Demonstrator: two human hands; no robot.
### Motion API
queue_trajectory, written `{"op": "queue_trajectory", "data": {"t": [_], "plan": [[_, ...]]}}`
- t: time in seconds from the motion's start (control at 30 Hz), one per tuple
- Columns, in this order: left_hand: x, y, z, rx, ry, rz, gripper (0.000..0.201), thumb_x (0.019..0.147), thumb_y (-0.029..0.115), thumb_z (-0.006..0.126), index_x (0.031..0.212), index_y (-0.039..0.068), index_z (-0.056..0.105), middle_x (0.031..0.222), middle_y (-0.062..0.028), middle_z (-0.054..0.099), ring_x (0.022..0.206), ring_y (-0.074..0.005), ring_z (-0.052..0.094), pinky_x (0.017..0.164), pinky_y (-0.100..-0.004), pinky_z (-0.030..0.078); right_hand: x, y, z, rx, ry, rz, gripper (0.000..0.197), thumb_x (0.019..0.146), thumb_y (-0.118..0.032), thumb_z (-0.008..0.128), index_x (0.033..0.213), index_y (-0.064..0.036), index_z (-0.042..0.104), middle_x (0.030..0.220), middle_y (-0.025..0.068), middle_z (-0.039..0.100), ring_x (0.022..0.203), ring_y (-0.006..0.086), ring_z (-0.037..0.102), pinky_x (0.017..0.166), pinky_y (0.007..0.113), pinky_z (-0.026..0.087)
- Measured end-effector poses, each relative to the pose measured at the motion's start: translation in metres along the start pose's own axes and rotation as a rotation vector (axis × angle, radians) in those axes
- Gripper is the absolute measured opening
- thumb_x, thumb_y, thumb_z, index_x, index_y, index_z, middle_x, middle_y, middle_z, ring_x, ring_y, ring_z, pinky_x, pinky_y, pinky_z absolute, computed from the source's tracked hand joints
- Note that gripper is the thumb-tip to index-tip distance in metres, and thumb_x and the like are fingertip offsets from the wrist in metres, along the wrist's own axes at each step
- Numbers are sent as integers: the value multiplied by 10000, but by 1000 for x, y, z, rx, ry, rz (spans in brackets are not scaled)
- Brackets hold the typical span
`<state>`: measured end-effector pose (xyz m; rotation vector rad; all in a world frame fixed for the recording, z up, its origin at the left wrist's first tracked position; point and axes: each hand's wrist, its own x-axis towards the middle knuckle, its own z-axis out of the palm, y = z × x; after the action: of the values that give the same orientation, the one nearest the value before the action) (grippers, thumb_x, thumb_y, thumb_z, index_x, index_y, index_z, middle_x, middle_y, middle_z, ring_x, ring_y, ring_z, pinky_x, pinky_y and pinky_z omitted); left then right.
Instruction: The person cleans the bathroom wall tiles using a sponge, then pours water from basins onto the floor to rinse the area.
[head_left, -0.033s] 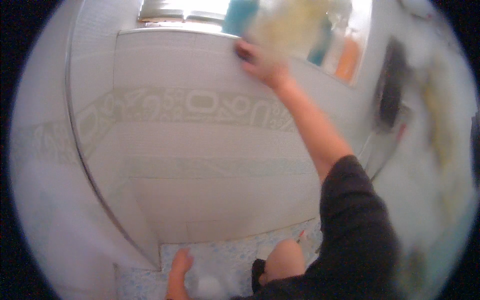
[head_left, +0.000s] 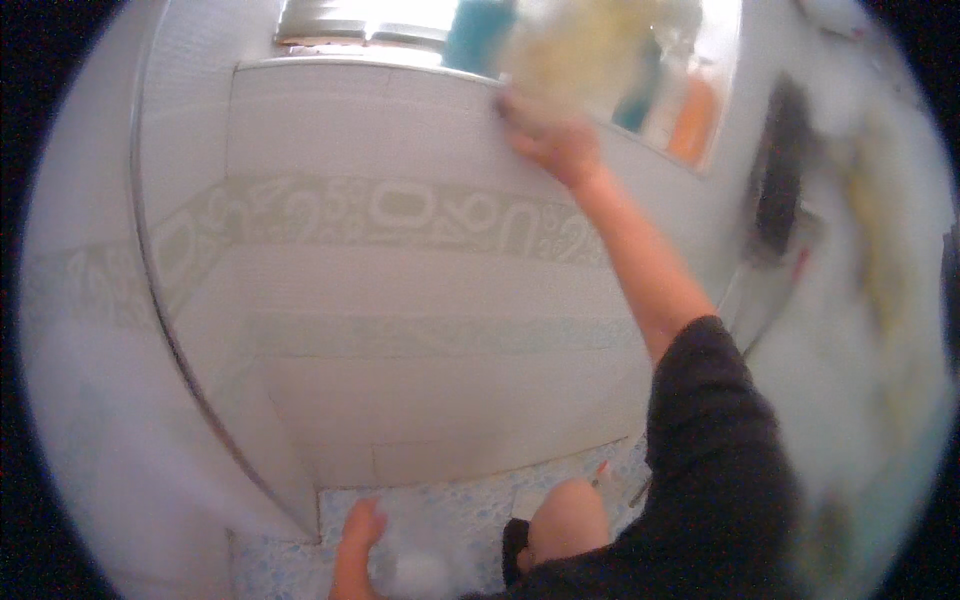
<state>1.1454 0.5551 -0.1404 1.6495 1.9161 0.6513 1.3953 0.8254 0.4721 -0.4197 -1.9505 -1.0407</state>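
High on the tiled wall, just below the window ledge (head_left: 370,64), my right hand (head_left: 560,145) is raised at the end of an outstretched arm. Its fingers are bent against the tiles and close around a small dark thing (head_left: 508,103), too blurred to name. A hazy smear covers part of this hand. Low down at the front, my left hand (head_left: 364,520) hangs above the floor with fingers loosely out and nothing visible in it.
Teal (head_left: 478,38) and orange (head_left: 692,122) bottles stand on the ledge. Blurred to the right hangs a dark long item (head_left: 783,170). A patterned tile band (head_left: 400,205) crosses the wall; a metal-edged panel (head_left: 165,330) is at left, above a blue-speckled floor (head_left: 450,505).
My right hand has slid a little to the right and slightly down along the wall. The left hand has hardly moved.
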Motion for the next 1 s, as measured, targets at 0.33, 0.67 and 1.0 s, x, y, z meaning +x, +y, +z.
{"op": "queue_trajectory", "data": {"t": [0.33,0.67,1.0], "plan": [[5,2,-11,5,90,181,437,846,273,612,1231,68,583,1231,-189,585,1161,-377,531,1016,-453,409,83,-62,26,15,192,-79,428,687,-252,766,1098,-193,662,1207,71,558,1050,308,558,905,420,486],[31,34,-11,39,13,83,456,848,287,611,1253,82,569,1236,-197,579,1146,-376,538,1003,-457,422,64,27,-7,76,104,-21,460,652,-195,789,1098,-210,675,1213,76,582,1114,294,557,953,421,479],[-58,29,-33,54,-222,43,521,885,346,569,1331,83,509,1378,-178,493,1296,-345,440,1078,-452,358,73,-76,-50,-62,70,13,465,669,-176,768,1122,-128,672,1197,126,562,1087,320,556,941,410,464]]}}
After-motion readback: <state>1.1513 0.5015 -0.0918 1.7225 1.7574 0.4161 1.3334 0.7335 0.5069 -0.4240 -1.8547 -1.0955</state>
